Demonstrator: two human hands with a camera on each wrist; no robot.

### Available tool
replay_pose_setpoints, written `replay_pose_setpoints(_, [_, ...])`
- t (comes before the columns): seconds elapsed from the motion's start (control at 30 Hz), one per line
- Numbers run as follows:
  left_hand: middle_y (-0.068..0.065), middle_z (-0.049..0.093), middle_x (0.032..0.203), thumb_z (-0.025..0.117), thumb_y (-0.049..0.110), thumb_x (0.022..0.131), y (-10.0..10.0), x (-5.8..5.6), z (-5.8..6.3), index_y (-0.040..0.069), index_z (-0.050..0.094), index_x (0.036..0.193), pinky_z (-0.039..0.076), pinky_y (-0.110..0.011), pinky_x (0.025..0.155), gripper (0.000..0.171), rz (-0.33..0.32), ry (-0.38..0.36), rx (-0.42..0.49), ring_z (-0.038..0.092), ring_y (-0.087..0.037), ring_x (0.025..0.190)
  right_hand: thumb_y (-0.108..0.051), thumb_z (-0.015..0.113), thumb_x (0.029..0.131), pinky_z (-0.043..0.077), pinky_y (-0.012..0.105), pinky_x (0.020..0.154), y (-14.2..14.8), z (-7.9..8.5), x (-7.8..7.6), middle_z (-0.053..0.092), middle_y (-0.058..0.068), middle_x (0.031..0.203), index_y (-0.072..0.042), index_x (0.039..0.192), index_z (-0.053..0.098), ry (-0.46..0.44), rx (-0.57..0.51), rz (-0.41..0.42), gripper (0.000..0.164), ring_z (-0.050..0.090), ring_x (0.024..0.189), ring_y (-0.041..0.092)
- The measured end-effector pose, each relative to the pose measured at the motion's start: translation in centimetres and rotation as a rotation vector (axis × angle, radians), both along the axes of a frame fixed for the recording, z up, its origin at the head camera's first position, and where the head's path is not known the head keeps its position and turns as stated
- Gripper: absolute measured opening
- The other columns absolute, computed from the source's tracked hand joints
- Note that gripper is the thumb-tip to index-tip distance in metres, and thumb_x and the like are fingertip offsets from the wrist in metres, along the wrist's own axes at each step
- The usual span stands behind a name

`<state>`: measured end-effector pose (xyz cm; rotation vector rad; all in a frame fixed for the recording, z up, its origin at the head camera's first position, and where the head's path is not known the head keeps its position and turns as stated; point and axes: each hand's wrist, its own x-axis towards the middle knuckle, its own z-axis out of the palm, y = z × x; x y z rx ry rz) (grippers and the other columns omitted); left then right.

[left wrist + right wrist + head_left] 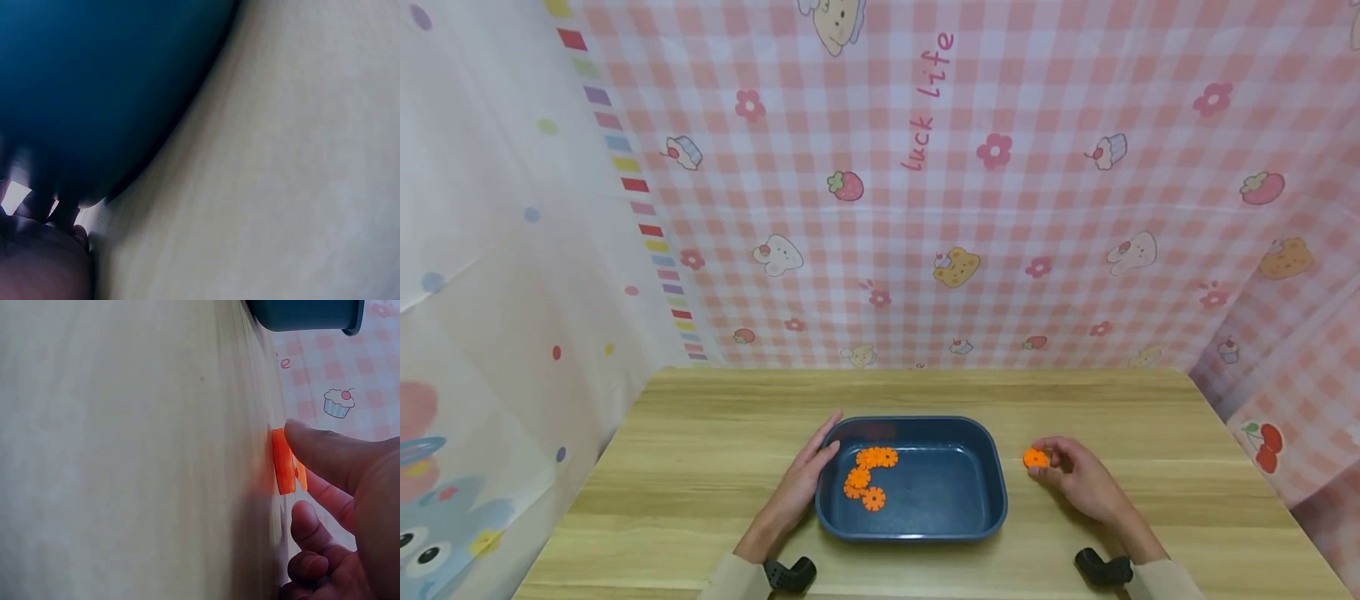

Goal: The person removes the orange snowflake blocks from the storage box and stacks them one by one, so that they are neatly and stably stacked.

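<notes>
A dark blue rectangular basin (917, 535) stands on the table, with several orange notched plastic discs (874, 499) lying in its left part, some overlapping. My left hand (801, 483) holds the basin's left side, fingers along the outer wall and thumb over the rim. In the left wrist view, fingers (62, 215) touch the basin's outside. Right of the basin, my right hand (1082, 479) pinches an orange disc (1035, 458) between thumb and fingers, low at the table top. The right wrist view shows the disc (284, 462) edge-on, with a second orange bit behind it.
The light wooden table (700, 467) extends around the basin on all sides. A pink checked cloth (880, 225) hangs behind its far edge, and a white dotted cloth (550, 250) hangs on the left. Black wrist mounts (1103, 567) sit at both wrists.
</notes>
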<state>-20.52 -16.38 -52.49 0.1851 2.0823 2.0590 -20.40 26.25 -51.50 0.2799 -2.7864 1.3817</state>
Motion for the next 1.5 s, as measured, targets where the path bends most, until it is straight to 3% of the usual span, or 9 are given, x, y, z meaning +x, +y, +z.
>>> replay_pose_setpoints(0.8, [0.001, 0.016, 0.166, 0.043, 0.035, 0.106, 0.1, -0.1, 0.2, 0.026, 0.030, 0.157, 0.004, -0.053, 0.122, 0.053, -0.008, 0.012, 0.012, 0.006, -0.024, 0.153, -0.013, 0.076, 0.087, 0.038, 0.025, 0.075, -0.2, 0.2, 0.1, 0.052, 0.004, 0.089, -0.004, 0.116, 0.065, -0.033, 0.010, -0.005, 0.032, 0.048, 0.085, 0.015])
replay_pose_setpoints(1.07, [0.003, 0.016, 0.165, 0.045, 0.037, 0.105, 0.2, -0.1, 0.1, 0.028, 0.030, 0.157, 0.005, -0.052, 0.122, 0.054, -0.006, 0.007, 0.015, 0.006, -0.023, 0.153, -0.013, 0.076, 0.087, 0.041, 0.023, 0.068, 0.2, 0.5, -0.1, 0.053, 0.006, 0.088, -0.001, 0.121, 0.063, -0.054, -0.049, 0.002, 0.038, 0.050, 0.079, 0.012])
replay_pose_setpoints(1.27, [0.003, 0.016, 0.165, 0.045, 0.036, 0.105, 0.2, -0.1, 0.1, 0.029, 0.031, 0.156, 0.006, -0.052, 0.122, 0.053, -0.009, 0.008, 0.012, 0.006, -0.023, 0.153, -0.019, 0.072, 0.092, 0.043, 0.024, 0.059, -1.1, 3.3, -0.8, 0.051, 0.007, 0.090, -0.002, 0.124, 0.062, -0.052, -0.039, 0.030, 0.038, 0.049, 0.072, 0.014])
replay_pose_setpoints(1.5, [0.005, 0.017, 0.165, 0.045, 0.035, 0.105, 0.0, 0.0, 0.1, 0.032, 0.033, 0.155, 0.005, -0.051, 0.123, 0.051, 0.000, 0.006, 0.010, 0.006, -0.021, 0.153, -0.025, 0.070, 0.093, 0.048, 0.027, 0.065, -6.9, 8.4, -2.3, 0.058, 0.003, 0.085, -0.005, 0.118, 0.065, -0.022, 0.002, 0.224, 0.033, 0.055, 0.076, 0.019])
